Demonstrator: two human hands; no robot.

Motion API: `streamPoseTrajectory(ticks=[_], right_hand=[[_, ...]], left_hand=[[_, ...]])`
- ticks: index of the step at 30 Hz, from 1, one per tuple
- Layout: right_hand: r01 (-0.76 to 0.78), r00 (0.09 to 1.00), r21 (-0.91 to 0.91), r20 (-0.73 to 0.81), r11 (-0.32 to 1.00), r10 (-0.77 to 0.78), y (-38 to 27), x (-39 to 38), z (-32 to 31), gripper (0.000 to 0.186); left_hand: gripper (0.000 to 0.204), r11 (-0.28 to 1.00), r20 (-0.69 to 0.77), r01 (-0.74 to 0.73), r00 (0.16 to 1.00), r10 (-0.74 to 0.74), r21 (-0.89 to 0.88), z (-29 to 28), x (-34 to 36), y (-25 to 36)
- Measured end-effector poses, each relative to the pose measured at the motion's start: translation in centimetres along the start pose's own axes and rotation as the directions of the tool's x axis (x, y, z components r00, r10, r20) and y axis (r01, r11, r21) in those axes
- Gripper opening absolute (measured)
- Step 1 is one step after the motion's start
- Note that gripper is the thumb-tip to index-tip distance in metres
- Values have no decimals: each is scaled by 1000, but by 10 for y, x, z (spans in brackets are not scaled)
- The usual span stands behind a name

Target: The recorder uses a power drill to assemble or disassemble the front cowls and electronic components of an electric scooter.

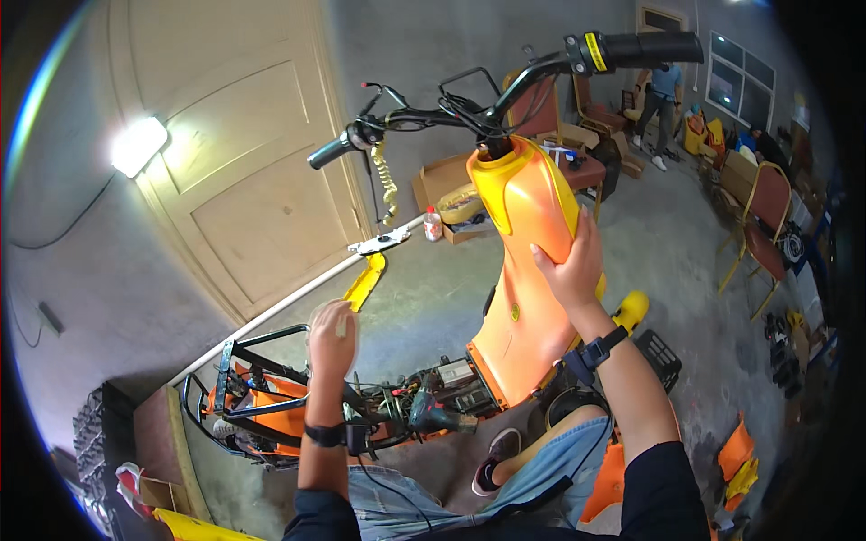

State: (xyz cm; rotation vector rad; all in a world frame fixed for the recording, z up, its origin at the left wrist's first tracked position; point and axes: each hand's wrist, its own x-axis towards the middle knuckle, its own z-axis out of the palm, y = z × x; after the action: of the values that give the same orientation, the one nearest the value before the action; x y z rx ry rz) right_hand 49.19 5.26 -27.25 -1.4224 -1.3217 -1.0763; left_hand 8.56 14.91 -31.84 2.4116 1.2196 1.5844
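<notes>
A partly stripped motorbike or scooter stands before me, its black handlebar [451, 117] at the top. A long orange body cover [519, 298] with a yellow upper end slopes down from below the handlebar. My right hand [575, 270] lies against the cover's right side, thumb apart and fingers stretched along it. My left hand [332, 341] is closed above the black tube frame [271, 343]; its fingertips are hidden. Just beyond it, a yellow strip [365, 284] runs toward a white part [379, 242]; I cannot tell whether the hand touches it. A cordless drill [433, 412] rests on the frame.
A red bottle [432, 224] and a cardboard box [446, 185] stand by the wall. A lit lamp [140, 147] hangs near the door. Chairs [762, 230] stand to the right. Orange and yellow panels [738, 455] lie at lower right. A person [663, 99] stands far off.
</notes>
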Motion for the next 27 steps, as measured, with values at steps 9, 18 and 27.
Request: streamPoseTrajectory(ticks=[9, 18, 27], right_hand=[[44, 990, -164, 137, 985, -21, -45, 58, -15, 97], [81, 730, -572, 591, 816, 342, -91, 153, 25, 93], [159, 789, -604, 553, 781, 267, -86, 146, 34, 97]], left_hand=[[60, 825, 181, 328, 875, -448, 460, -20, -71, -87], [60, 767, 261, 410, 772, -580, 493, -38, -60, -62], [60, 759, 250, 389, 781, -573, 523, -36, -60, -61]])
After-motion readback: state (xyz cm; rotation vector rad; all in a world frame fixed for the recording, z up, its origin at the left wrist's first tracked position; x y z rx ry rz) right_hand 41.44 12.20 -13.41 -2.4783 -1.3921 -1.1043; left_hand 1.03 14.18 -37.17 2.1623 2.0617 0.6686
